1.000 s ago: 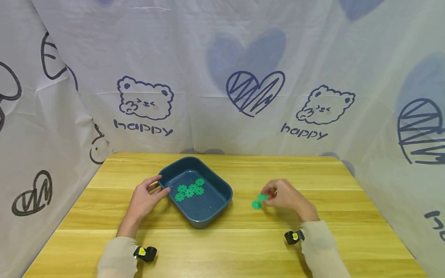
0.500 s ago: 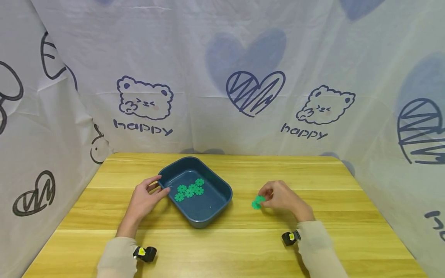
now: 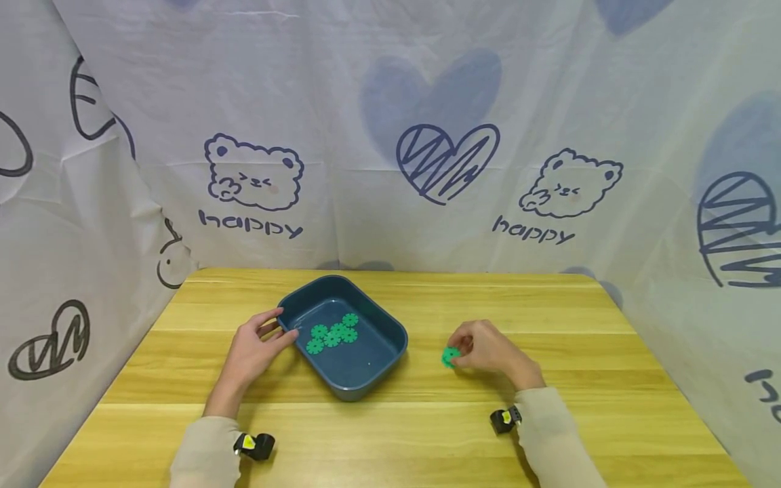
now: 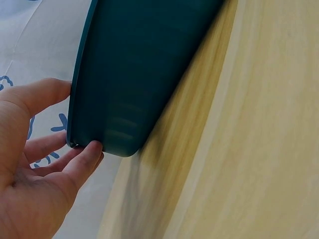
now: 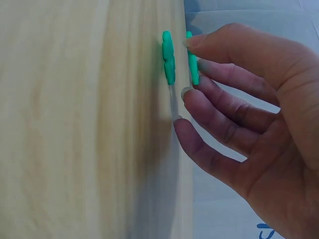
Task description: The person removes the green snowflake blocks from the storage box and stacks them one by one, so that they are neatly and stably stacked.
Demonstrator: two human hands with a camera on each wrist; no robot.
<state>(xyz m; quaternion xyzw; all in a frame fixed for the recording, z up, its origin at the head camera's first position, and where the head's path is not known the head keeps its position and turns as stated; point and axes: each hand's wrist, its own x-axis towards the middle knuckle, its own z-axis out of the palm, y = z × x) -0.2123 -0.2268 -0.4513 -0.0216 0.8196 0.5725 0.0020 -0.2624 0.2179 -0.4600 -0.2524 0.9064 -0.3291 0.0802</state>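
Green notched discs (image 3: 332, 336) lie clustered in a dark-blue bin (image 3: 350, 391) angled on the counter (image 3: 378, 437). Beside it, a held disc (image 5: 194, 69) hovers just above a lower disc (image 5: 168, 57).

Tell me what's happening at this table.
A person is handling small green discs. Their right hand pinches one disc just above another disc lying on the table. Their left hand holds a corner of the blue tub, where several green discs already lie.
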